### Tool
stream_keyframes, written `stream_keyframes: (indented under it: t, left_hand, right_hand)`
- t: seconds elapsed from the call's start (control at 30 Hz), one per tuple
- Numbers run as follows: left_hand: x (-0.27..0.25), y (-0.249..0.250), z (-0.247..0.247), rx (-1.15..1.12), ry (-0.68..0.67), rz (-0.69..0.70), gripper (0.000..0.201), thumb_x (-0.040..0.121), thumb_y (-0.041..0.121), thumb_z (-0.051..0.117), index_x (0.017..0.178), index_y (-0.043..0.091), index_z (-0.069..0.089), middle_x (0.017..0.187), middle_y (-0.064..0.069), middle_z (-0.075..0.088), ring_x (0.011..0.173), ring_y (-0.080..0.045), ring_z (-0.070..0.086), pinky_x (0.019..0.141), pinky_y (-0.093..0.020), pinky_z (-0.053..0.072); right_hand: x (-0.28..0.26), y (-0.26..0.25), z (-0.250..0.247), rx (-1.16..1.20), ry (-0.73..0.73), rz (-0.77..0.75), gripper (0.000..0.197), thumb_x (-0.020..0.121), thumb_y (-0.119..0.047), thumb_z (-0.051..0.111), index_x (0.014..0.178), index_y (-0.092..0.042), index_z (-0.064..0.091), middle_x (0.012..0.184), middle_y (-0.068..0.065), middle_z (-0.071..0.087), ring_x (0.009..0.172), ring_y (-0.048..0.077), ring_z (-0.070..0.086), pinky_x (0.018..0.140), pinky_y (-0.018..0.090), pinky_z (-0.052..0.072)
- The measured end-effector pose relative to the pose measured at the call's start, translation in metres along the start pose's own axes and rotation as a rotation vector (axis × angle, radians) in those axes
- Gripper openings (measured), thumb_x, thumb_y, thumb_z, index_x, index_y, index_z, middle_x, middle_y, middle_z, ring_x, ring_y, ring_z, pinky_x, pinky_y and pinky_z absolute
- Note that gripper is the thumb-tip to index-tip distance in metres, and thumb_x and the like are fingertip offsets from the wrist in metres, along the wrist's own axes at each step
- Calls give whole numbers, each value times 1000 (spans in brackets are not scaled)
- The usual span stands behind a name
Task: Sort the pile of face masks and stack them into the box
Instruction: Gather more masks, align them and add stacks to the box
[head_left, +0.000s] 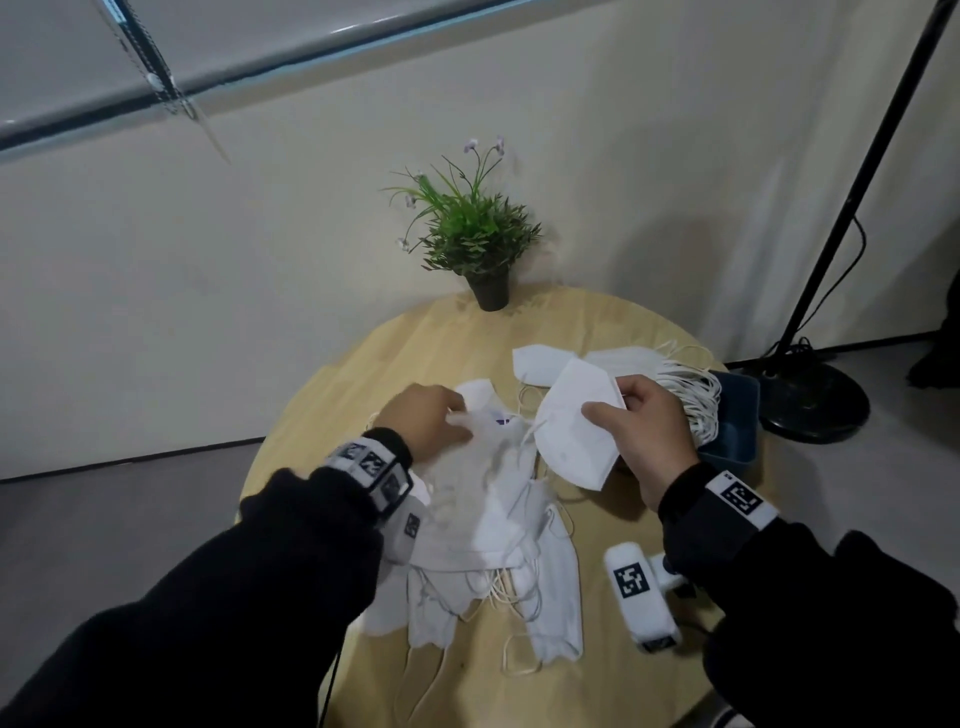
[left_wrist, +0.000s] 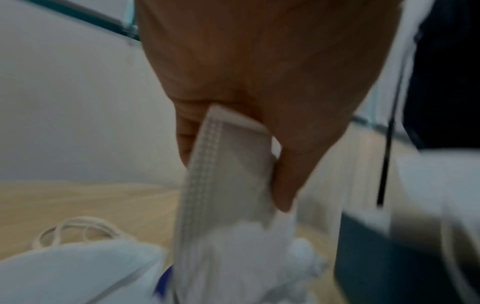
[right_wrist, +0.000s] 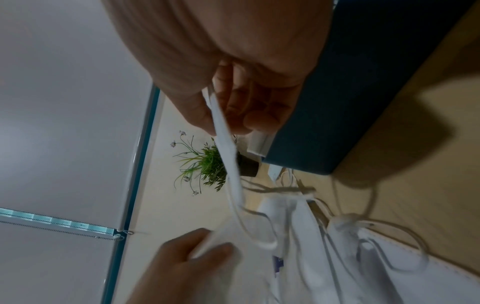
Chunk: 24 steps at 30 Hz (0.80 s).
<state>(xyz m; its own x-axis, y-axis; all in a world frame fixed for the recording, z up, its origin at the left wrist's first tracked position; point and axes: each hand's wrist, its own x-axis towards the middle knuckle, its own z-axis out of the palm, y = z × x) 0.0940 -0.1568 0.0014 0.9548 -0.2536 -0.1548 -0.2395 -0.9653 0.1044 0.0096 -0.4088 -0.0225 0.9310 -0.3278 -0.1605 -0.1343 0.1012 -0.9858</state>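
A folded white mask (head_left: 576, 431) is pinched by the right hand (head_left: 644, 431), with the blue box (head_left: 737, 421) just to its right and nearer to it than to the left hand (head_left: 423, 421), which pinches a mask in the pile (head_left: 488, 519).

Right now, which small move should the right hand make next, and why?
Probably carry the folded mask rightward onto the stack in the blue box: the right hand already pinches it clear of the pile, while the left hand grips another mask there.

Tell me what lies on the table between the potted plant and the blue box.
In the head view, folded white masks lie between the potted plant and the blue box, their ear loops trailing over its rim.
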Motion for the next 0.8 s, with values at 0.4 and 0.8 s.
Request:
stream_keyframes:
  t: [0.4, 0.8]
  left_hand:
    - [-83, 96, -10, -630, 294, 105, 47, 91, 71, 47, 118, 34, 57, 98, 5, 76, 86, -16, 72, 76, -45, 59]
    - [-69, 62, -18, -1366, 78, -1, 21, 101, 4, 55, 121, 1, 62, 109, -21, 72, 95, -31, 66, 81, -43, 51]
  right_hand:
    - [-44, -33, 16, 181, -329, 2, 25, 105, -24, 56, 113, -5, 71, 105, 20, 74, 83, 30, 72, 76, 52, 62]
    - [-25, -20, -11, 32, -441, -53, 64, 74, -13, 90, 132, -20, 64, 123, 6, 72, 113, 24, 70, 86, 33, 60]
